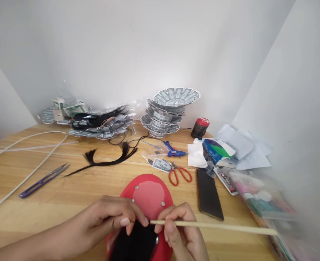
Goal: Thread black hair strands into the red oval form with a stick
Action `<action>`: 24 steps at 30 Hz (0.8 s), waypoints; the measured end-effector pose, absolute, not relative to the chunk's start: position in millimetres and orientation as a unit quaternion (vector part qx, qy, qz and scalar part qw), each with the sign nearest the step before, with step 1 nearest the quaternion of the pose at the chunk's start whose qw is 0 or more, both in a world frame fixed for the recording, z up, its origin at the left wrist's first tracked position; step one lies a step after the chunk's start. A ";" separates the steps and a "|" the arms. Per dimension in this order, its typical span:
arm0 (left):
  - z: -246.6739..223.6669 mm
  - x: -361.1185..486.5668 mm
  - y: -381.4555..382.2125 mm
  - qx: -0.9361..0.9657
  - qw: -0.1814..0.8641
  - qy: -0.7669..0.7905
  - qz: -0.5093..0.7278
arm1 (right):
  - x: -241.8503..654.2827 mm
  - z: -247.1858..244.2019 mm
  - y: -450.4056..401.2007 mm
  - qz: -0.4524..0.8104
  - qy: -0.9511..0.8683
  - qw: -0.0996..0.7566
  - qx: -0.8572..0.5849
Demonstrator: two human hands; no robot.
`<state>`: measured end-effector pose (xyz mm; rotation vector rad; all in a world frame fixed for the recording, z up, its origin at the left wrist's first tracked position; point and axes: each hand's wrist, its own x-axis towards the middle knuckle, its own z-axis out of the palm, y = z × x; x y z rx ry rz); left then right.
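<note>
A red oval piece [149,181] with a pink centre and silver studs lies at the front middle of the table. Black hair [134,241] covers its lower part. My left hand [113,217] pinches at the top edge of this hair. In my right hand [180,228], the fingers are closed around a thin pale wooden stick [225,227], whose tip touches the spot beside my left fingertips. The stick points out to the right, above the table.
Behind the red piece are red-handled scissors [179,174], a blue glue gun [175,151] and black hair strands [108,159]. Purple snips [44,180] lie left, a phone [209,194] right. Stacked paper-note rings [162,116] stand at the back; papers [244,145] are farther right.
</note>
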<state>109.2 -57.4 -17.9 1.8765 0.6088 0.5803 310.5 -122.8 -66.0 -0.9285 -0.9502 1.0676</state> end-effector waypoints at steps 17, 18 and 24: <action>-35.6 113.0 -53.5 0.682 0.633 0.267 0.248 | 316.4 -57.0 -117.5 0.546 -0.370 0.622 -0.423; -36.8 112.5 -54.3 0.682 0.634 0.267 0.248 | 315.9 -57.2 -117.8 0.543 -0.370 0.621 -0.426; -37.3 110.4 -56.2 0.726 0.585 0.262 0.247 | 311.7 -59.4 -119.8 0.502 -0.392 0.618 -0.461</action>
